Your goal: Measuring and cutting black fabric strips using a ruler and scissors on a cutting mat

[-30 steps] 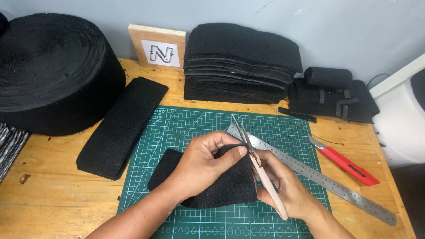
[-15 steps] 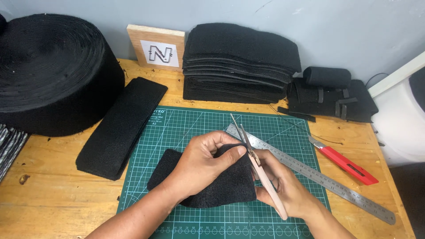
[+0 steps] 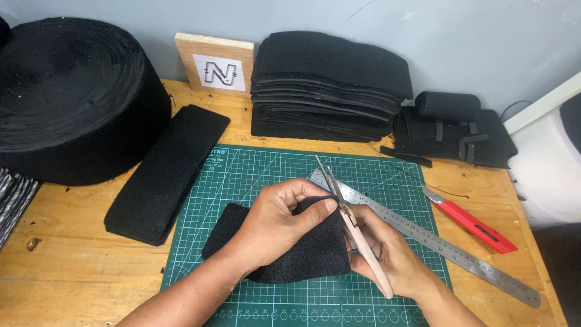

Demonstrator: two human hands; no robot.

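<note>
My left hand [image 3: 275,221] presses on a folded piece of black felt [image 3: 302,254] lying on the green cutting mat [image 3: 254,169], with thumb and fingers pinching its upper right corner. My right hand [image 3: 387,254] grips a pair of scissors [image 3: 351,218] with pale pink handles. The thin blades point up and away, slightly apart, right at the pinched corner of the felt.
A steel ruler [image 3: 442,242] lies diagonally across the mat's right side, with a red utility knife [image 3: 472,221] beyond it. A long black felt strip [image 3: 166,172] lies left of the mat, a big felt roll [image 3: 72,97] at far left. Stacked felt pieces [image 3: 330,85] and a wooden block [image 3: 215,63] stand behind.
The scissors have shifted very slightly at the felt's corner. Both hands stay in the same place.
</note>
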